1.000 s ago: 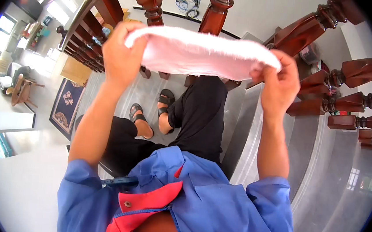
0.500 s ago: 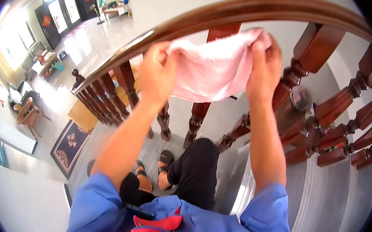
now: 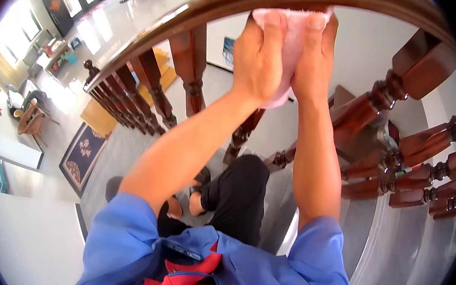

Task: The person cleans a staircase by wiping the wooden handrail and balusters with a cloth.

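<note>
A pink cloth is bunched between my two hands, just under the curved wooden handrail. My left hand grips its left side, thumb pointing up along the cloth. Close beside it, my right hand grips the right side, also with the thumb up. The cloth lies around the upper part of a dark wooden baluster, whose lower part shows beneath it. The fingers behind the cloth are mostly hidden, and I cannot tell how tightly it presses on the wood.
More balusters stand to the left, and others slope down at the right beside grey stair steps. A patterned mat lies at lower left. A wooden chair and a cluttered table stand farther off.
The cloth was stretched out flat between my separated hands. Now my hands have come together and upward, and the cloth is folded around the baluster below the handrail.
</note>
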A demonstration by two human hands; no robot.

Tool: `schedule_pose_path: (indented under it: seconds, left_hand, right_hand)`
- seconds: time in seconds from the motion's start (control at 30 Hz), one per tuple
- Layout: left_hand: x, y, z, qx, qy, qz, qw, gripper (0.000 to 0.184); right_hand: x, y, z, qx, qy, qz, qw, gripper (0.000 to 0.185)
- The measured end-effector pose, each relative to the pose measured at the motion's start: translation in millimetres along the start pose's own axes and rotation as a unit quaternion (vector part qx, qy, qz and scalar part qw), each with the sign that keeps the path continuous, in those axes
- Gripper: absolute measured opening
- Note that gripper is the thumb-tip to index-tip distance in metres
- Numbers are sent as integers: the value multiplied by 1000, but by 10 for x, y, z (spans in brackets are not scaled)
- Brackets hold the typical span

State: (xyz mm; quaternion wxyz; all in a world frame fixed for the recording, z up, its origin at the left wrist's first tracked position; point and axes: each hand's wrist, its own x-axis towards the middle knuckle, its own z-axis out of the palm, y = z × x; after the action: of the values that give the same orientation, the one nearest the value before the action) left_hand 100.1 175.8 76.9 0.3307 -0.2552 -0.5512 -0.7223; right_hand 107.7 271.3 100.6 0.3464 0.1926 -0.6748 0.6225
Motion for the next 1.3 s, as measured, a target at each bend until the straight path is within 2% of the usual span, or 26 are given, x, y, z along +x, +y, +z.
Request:
schedule_pose_path:
  seconds: [0.03,0.1,0.17,0.2,0.23,0.27,0.3,0.33,0.37,0.43,0.5,0.53,0.63,0.7,0.73,0.77,0.83,0.87,0.9,1.0,1.03,1.07,1.1,1.17,1.23,1.3]
  left_hand:
    - [-58,-40,-42,6,-4,-11,1000,63]
    - [-241,-189,-105,19,-22,-47,998,63]
    - [-516,-427,-189,26,-9,-7,1000,62]
    - [-717,-573,-298,67,-37,-19,997,60]
    - [-906,-677,-442,95,-91,-62,989,58]
    - [-1128,-772,-517,81,-73,-127,986,57]
    - [-1401,-1035,-689,82,-111,-182,974,57]
    - [-1642,-1221,-824,96,-132,-167,972,57]
    - [-1882,-1355,-942,56,-145,-220,963,62]
    - [-2161,-1502,-1072,60,-186,-235,952,67]
    - [-2285,-1566,-1126,52,-197,-274,940,68]
    - [-2318,-1578,-1147,43,-212,-314,924,69]
    - [-2341,-1720,-1199,65,-233,-313,918,69]
    - [-2333,-1635,-1218,75,-202,-311,926,65]
    - [-2323,-1581,-1261,120,-186,-340,914,58]
    - [-2322,-1520,-1303,165,-170,-370,899,50]
    - [-2325,-1389,-1267,214,-126,-370,895,42]
    - [-2314,-1320,-1235,262,-83,-377,885,35]
    - [-2298,-1232,-1218,260,-75,-372,888,35]
    - [-2089,-911,-1182,252,8,-362,897,38]
    - [-2027,-837,-1180,251,14,-359,899,38]
    - [-1971,-780,-1171,219,62,-328,917,36]
    - [-1904,-689,-1154,186,109,-296,931,34]
    - [-1602,-264,-1084,197,97,-272,937,37]
    - [-1278,119,-931,129,91,-101,982,39]
    - [-684,513,-734,234,107,140,956,39]
  right_hand:
    - [-86,67,-5,-6,-1,15,1000,75]
    - [-190,150,68,-81,22,-106,991,81]
    - [-504,406,54,-65,25,-48,996,86]
    - [-696,718,48,-41,25,-41,998,80]
    - [-936,836,97,1,18,0,1000,74]
    - [-1183,1105,74,-30,-14,-15,999,68]
    - [-1454,1274,35,-29,-23,44,998,66]
    - [-1721,1582,16,21,-26,41,999,67]
    - [-1960,1720,-15,39,-41,75,996,71]
    - [-2270,1833,-44,4,-72,146,987,74]
    - [-2303,1876,-125,59,-105,194,974,72]
    - [-2339,1909,-163,57,-105,191,974,72]
    - [-2298,1904,-250,2,-182,217,959,67]
    - [-2206,1739,-209,30,-205,251,946,61]
    - [-2240,1850,-181,-61,-190,208,958,64]
    - [-2322,1913,-206,-60,-193,201,959,64]
    - [-2290,1602,-150,-262,-122,282,915,68]
    - [-2255,1425,-101,-297,-84,290,906,68]
    - [-2231,1265,-63,-278,-58,318,904,63]
    - [-2377,1255,-211,-184,-57,303,933,60]
    - [-2431,1225,-234,-98,-28,299,949,57]
    - [-2430,1215,-249,-12,1,293,956,55]
    - [-2350,1069,-212,-13,-2,288,957,55]
    - [-2076,507,-78,-97,32,107,989,50]
    - [-1695,218,-39,-134,69,-41,988,53]
    - [-1077,-306,7,-278,113,-252,920,51]
